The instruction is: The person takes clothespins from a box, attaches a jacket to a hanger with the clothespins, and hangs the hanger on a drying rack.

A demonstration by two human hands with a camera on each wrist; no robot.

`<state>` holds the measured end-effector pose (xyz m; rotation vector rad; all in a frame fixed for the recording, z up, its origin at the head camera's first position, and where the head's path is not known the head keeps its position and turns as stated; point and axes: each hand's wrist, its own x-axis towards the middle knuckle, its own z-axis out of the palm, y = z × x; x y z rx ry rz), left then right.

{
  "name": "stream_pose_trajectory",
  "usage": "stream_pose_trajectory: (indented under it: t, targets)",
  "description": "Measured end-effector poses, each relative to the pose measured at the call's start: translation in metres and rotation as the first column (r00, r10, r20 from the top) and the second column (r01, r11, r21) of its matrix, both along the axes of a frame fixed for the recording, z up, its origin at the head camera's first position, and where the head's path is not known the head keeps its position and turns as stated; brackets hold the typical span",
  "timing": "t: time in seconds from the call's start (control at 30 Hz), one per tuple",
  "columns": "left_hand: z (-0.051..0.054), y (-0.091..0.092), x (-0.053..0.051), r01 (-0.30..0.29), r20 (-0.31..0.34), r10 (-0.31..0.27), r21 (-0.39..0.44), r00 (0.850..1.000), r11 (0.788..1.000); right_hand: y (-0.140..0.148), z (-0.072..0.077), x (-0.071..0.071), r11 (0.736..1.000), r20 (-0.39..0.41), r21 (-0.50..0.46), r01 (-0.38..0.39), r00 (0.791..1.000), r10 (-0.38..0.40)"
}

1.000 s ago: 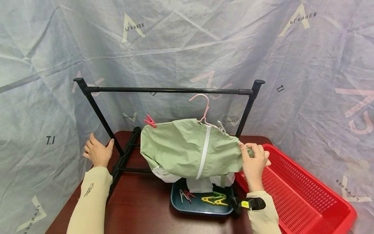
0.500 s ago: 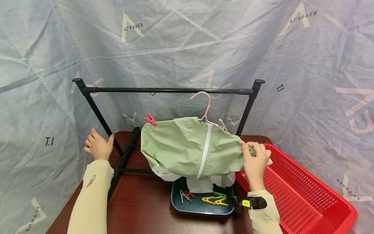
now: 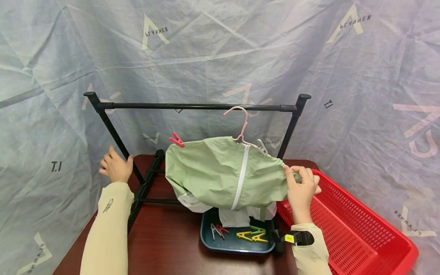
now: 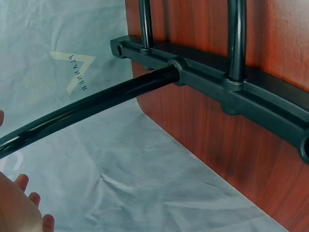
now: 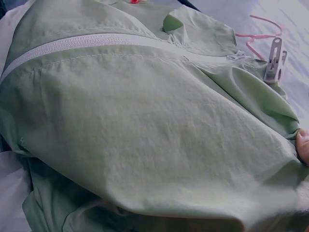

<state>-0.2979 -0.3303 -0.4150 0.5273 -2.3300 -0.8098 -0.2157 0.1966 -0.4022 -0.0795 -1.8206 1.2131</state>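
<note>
A light green jacket (image 3: 203, 172) with a white zip hangs on a pink clothes hanger (image 3: 245, 128). A pink clothespin (image 3: 177, 140) grips its left shoulder, and a grey clothespin (image 3: 262, 146) sits near the collar. My right hand (image 3: 300, 193) pinches the jacket's right end between thumb and fingers; the right wrist view shows the jacket cloth (image 5: 145, 130) stretched toward my thumb. The hanger's hook overlaps the rack's top rod (image 3: 185, 106); whether they touch, I cannot tell. My left hand (image 3: 117, 168), fingers extended, is beside the rack's left post (image 4: 96, 104); contact is unclear.
Below the jacket, a dark blue tray (image 3: 237, 250) holds several clothespins (image 3: 244, 235); white cloth hangs partly over it. A red basket (image 3: 364, 229) stands at the right of the brown table (image 3: 165, 244). Behind is a grey cloth backdrop (image 3: 206, 46).
The hanger and jacket have risen slightly, bringing the hook up against the rod's line in view. My left hand has shifted a little upward along the left post. My right hand keeps its pinch.
</note>
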Motion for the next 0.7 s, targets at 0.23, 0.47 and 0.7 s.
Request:
stream_pose_trajectory:
  t: [0.23, 0.47, 0.7]
  targets:
    - [0.005, 0.001, -0.004, 0.038, 0.012, -0.038, -0.012, 0.999, 0.999, 0.000, 0.006, 0.002, 1.000, -0.012, -0.005, 0.009, 1.000, -0.009]
    - [0.006, 0.000, -0.005, 0.070, 0.025, -0.070, -0.008, 0.997, 0.998, 0.003, 0.008, 0.001, 1.000, -0.016, 0.005, 0.025, 1.000, -0.025]
    - [0.010, 0.000, -0.007, 0.086, 0.032, -0.086, 0.007, 0.996, 0.996, 0.004, 0.014, 0.000, 0.999, -0.036, 0.005, 0.031, 0.999, -0.031]
